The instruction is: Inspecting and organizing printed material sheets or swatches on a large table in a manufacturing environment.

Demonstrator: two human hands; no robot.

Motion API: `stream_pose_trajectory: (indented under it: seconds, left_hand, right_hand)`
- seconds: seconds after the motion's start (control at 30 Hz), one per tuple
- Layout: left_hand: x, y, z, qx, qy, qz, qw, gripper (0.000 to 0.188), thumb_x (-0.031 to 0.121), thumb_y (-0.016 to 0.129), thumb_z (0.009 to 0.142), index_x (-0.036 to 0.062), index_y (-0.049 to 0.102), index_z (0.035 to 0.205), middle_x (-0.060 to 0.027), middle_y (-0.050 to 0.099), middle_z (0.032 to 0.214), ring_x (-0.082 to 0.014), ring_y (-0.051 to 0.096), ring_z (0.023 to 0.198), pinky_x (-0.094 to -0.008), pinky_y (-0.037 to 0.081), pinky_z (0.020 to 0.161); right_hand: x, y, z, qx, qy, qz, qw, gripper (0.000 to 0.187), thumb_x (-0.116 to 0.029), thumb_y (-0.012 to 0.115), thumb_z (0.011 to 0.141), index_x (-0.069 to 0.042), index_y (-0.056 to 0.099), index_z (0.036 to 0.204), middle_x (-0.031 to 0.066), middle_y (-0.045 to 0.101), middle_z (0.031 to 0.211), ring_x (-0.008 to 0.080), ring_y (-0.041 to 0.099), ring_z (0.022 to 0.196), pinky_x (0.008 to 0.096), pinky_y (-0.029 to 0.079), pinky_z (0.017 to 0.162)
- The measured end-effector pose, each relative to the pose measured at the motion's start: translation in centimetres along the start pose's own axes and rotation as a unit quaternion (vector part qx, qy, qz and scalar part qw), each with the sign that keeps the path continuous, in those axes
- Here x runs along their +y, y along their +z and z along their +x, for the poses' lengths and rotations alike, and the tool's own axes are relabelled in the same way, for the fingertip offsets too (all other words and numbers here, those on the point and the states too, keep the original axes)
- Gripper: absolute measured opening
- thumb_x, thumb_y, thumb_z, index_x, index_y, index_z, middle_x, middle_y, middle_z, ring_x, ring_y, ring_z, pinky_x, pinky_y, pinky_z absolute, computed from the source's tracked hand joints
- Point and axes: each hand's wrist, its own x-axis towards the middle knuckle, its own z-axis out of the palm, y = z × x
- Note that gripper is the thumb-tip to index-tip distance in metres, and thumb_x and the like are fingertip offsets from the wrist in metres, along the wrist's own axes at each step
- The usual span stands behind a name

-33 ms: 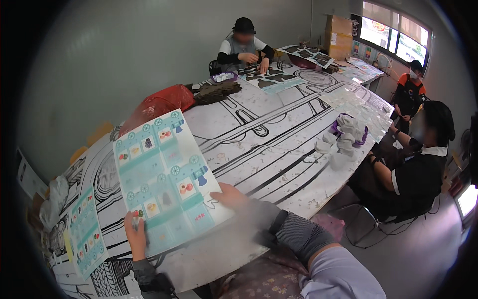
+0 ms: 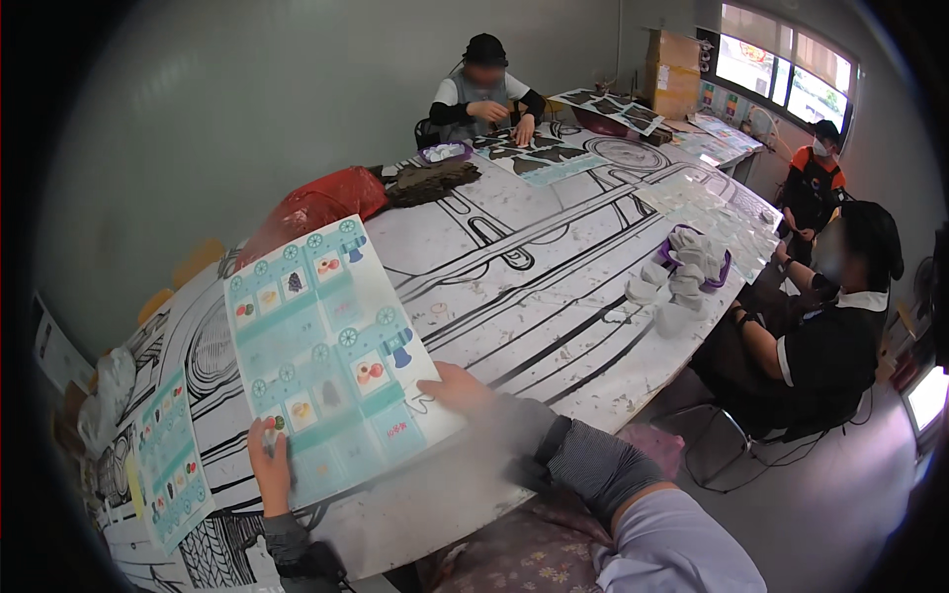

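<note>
Between my two hands a large white printed sheet (image 2: 321, 336) is held tilted above the table, with teal train wagons, wheels and small fruit pictures on it. My left hand (image 2: 269, 465) pinches its lower left edge, the thumb and fingers beside a fruit picture. At the lower right edge, my right hand (image 2: 457, 387) grips the sheet near the blue engine drawing. Part of the sheet's lower half looks hazy. A second sheet (image 2: 176, 465) of similar print lies on the table at the left.
The long table (image 2: 474, 346) bears bold black line drawings. A red plastic bag (image 2: 326, 208) and dark clay (image 2: 430, 183) lie beyond the sheet. White pieces fill a purple basket (image 2: 727, 269) at right. One person (image 2: 484, 99) works across the table; another (image 2: 820, 316) sits at right.
</note>
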Motion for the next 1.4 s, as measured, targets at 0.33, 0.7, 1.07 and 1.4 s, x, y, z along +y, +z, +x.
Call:
stream_pose_trajectory:
  seconds: [0.33, 0.7, 1.07, 1.4]
  left_hand:
    - [-1.2, 1.0, 0.0, -0.001, 0.036, 0.039, 0.999, 0.031, 0.004, 0.063, 0.086, 0.0053, 0.061, 0.117, -0.0166, 0.049, 0.135, -0.0303, 0.041, 0.132, -0.0391, 0.03, 0.11]
    - [-2.2, 0.8, -0.1, 0.053, 0.016, 0.051, 0.997, 0.028, 0.006, 0.064, 0.085, 0.0058, 0.063, 0.113, -0.0158, 0.055, 0.13, -0.0312, 0.04, 0.133, -0.0409, 0.032, 0.109]
    - [-1.2, 0.8, 0.0, 0.051, 0.036, 0.011, 0.998, 0.027, 0.006, 0.065, 0.084, 0.004, 0.064, 0.111, -0.0141, 0.06, 0.123, -0.0306, 0.046, 0.128, -0.0393, 0.033, 0.108]
    - [-2.3, 0.7, 0.2, 0.041, 0.048, 0.009, 0.998, 0.027, 0.004, 0.063, 0.085, 0.0027, 0.063, 0.112, -0.0145, 0.059, 0.125, -0.0299, 0.046, 0.128, -0.0385, 0.034, 0.108]
  right_hand:
    - [0.2, 0.2, 0.5, -0.019, 0.027, -0.004, 0.999, 0.042, -0.02, 0.058, 0.091, 0.005, 0.054, 0.125, 0.0174, 0.065, 0.114, 0.0239, 0.063, 0.1, 0.0325, 0.048, 0.088]
    - [0.7, 0.4, 0.8, -0.013, 0.041, 0.018, 0.999, 0.041, -0.02, 0.058, 0.091, 0.006, 0.054, 0.124, 0.0174, 0.065, 0.115, 0.0229, 0.061, 0.102, 0.0328, 0.047, 0.089]
    - [1.2, 0.0, 1.0, -0.006, 0.046, 0.017, 0.999, 0.041, -0.019, 0.058, 0.09, 0.008, 0.055, 0.121, 0.0164, 0.065, 0.113, 0.021, 0.061, 0.099, 0.0321, 0.047, 0.087]
    - [-0.3, 0.2, 0.4, -0.017, 0.055, 0.034, 0.998, 0.04, -0.017, 0.058, 0.092, 0.009, 0.053, 0.123, 0.0143, 0.065, 0.113, 0.0188, 0.061, 0.099, 0.0301, 0.048, 0.086]
